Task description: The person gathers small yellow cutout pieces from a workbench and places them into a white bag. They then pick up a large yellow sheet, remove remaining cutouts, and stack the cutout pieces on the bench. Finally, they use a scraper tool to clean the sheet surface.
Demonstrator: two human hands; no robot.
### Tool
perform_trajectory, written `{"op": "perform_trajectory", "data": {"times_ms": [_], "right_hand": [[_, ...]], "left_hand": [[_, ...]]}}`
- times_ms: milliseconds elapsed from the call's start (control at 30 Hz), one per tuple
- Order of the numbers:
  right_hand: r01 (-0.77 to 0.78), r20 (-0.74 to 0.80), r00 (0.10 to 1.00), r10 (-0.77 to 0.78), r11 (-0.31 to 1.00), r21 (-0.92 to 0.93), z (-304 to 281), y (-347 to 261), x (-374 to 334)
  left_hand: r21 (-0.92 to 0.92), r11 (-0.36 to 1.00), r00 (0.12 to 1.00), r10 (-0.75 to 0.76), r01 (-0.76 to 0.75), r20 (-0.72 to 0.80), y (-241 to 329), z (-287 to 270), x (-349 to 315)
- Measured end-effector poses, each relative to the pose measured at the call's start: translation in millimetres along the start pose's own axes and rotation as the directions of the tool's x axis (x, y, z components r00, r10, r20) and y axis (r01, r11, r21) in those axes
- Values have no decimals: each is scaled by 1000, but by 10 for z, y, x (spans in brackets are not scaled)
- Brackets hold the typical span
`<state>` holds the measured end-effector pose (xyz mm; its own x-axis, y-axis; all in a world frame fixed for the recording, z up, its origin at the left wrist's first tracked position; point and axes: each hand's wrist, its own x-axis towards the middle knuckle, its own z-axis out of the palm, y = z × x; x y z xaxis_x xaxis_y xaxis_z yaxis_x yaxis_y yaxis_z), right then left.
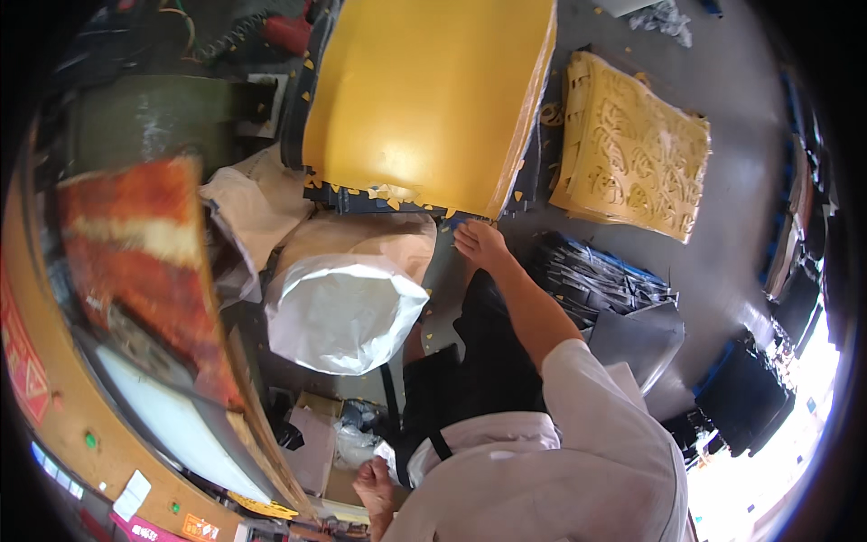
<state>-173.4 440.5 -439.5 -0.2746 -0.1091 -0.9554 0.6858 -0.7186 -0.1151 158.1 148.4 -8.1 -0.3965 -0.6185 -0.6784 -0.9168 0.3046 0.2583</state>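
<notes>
My right hand reaches forward to the near right corner of a tall stack of smooth yellow sheets. Its fingers are curled closed beside the stack's lower edge; whether anything is in them is hidden. Small yellow scraps stick out along that near edge, above dark sheets. My left hand is low, by my waist, with its fingers folded in; I cannot make out anything in it. Left of my right hand, a brown paper sack with a white lining stands with its mouth toward me.
Right of the stack lies a pile of yellow sheets with cut-out shapes. Nearer are black cut sheets and another dark bundle. A worn orange-red board and orange machine frame rise at left. A cardboard box holds plastic.
</notes>
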Motion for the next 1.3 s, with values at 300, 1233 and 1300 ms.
{"op": "perform_trajectory", "data": {"times_ms": [300, 1233, 1300], "right_hand": [[20, -321, 936, 144, 889, 457, -55, -188, 1497], [-200, -200, 980, -20, -233, -952, 229, -911, 815], [60, 68, 998, 13, -660, -749, 423, -879, 832]], "left_hand": [[-164, 834, 849, -525, 527, 61, 776, 337, -129], [-373, 862, 917, -219, 342, 334, 2228, 1357, 982], [-504, 809, 928, -128, 302, 351, 2449, 1709, 1319]]}}
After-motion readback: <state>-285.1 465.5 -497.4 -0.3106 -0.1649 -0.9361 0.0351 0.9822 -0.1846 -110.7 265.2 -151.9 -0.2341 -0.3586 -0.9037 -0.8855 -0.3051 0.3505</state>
